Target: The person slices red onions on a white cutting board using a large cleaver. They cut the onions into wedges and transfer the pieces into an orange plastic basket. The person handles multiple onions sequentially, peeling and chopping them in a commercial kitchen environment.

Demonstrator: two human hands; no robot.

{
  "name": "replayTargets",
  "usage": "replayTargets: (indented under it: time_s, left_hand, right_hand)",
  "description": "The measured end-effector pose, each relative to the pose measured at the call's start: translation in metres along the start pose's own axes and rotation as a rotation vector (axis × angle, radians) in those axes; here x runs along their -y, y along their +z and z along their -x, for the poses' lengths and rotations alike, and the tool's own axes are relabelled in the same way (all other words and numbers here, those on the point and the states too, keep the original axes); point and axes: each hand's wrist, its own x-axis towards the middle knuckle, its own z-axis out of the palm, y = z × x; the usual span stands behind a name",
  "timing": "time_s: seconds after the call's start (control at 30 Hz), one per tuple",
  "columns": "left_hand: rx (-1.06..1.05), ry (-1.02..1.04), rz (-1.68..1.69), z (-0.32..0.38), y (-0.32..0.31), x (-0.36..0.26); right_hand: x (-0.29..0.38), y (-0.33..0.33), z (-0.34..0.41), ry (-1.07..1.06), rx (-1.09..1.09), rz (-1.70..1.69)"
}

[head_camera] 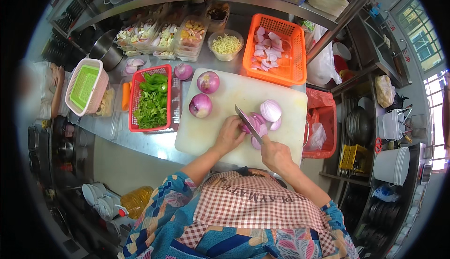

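My right hand (276,153) grips the handle of a kitchen knife (249,124), its blade slanting up and left over a white cutting board (218,150). Fingers bent, my left hand (230,136) rests against the red onion (246,128) on the blade's left side; the blade partly hides that onion. Cut onion pieces (262,130) lie to the right of the blade, below a peeled onion half (270,110). Two whole red onions (200,105) sit at the board's upper left, and another red onion (183,71) lies just off the board.
Behind the board stands an orange basket (249,53) of onion pieces, beside a tub of noodles (225,44) and stacked food containers (191,39). A red basket (133,100) of green peppers is left, a red bin (328,150) right. Another person (45,90) is at far left.
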Motion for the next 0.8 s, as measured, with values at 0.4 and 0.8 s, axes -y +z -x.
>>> replayTargets:
  time_s: [0.4, 0.8]
  left_hand:
    - [0.026, -0.028, 0.030, -0.001, 0.001, 0.003]
    - [-0.100, 0.019, -0.021, -0.025, -0.026, -0.056]
  right_hand:
    - [-0.011, 0.041, -0.018, 0.155, 0.081, -0.131]
    - [-0.027, -0.041, 0.034, -0.031, -0.212, 0.107]
